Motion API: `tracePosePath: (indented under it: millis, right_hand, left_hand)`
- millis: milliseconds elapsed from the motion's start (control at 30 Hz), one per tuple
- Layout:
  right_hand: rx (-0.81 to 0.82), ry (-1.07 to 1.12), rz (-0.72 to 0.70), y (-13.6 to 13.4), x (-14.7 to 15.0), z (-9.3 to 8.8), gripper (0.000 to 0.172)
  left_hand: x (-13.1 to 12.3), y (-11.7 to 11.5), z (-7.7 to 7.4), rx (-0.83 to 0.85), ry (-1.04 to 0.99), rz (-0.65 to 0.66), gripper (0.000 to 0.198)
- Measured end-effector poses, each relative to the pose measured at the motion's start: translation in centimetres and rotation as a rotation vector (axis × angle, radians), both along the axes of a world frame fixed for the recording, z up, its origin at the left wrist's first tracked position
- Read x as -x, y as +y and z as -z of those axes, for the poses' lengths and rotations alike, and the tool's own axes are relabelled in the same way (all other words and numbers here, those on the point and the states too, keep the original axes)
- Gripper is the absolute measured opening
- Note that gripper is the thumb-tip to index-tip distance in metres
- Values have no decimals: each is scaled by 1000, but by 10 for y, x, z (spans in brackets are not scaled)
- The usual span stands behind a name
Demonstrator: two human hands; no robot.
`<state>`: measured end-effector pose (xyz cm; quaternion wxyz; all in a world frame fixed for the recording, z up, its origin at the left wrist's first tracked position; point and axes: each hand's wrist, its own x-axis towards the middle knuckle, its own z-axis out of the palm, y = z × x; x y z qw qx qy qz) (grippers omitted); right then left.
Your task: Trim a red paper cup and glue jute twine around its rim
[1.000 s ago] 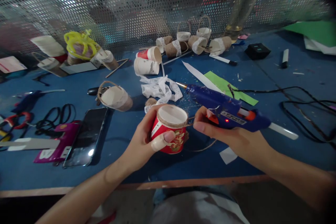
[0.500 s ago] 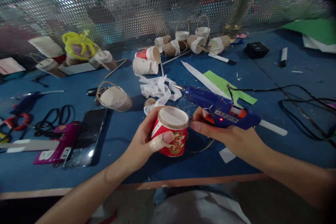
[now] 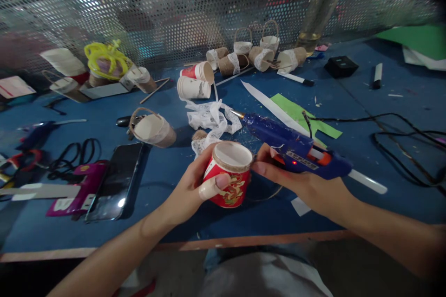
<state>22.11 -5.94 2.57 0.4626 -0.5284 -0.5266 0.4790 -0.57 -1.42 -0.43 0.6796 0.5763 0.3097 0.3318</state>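
My left hand (image 3: 197, 188) is wrapped round a red paper cup (image 3: 229, 181) held bottom-up, with brown twine wound round its top edge. A plaster covers the thumb tip resting on the cup. My right hand (image 3: 296, 181) grips a blue hot glue gun (image 3: 296, 148) with a red light on; its nozzle points up and left over the table. The right fingertips press at the cup's right edge where the twine runs off. A loose end of twine (image 3: 270, 193) curls below the cup.
White lace ribbon (image 3: 212, 119) lies just behind the cup. A twine-handled cup (image 3: 151, 129), a phone (image 3: 116, 181), scissors and black cables lie left. Several wrapped cups (image 3: 254, 55) stand by the perforated screen. Green paper (image 3: 299, 116) and a black cord (image 3: 400, 134) lie right.
The glue gun and right hand shifted slightly left toward the cup, and the right fingers closed in on the cup's twine edge. The cup stayed in the left hand.
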Motion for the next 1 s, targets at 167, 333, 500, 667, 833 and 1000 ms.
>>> tracePosePath:
  millis: [167, 333, 500, 667, 833, 1000]
  right_hand:
    - [-11, 63, 45, 1, 3, 1, 32]
    - [-19, 80, 58, 1, 2, 1, 19]
    - [-16, 78, 50, -1, 1, 2, 18]
    - [-6, 112, 39, -1, 1, 6, 20]
    - [4, 164, 39, -1, 2, 6, 23]
    - [-9, 131, 33, -2, 0, 6, 25]
  left_hand:
    - [1, -1, -2, 24, 25, 21, 60]
    - [1, 0, 0, 96, -25, 4, 54]
    - [-2, 0, 0, 140, -94, -24, 58]
    - [-4, 0, 1, 149, -139, -53, 50]
    - [-3, -1, 0, 146, -140, -42, 48]
    - [-1, -2, 1, 138, -126, -25, 45]
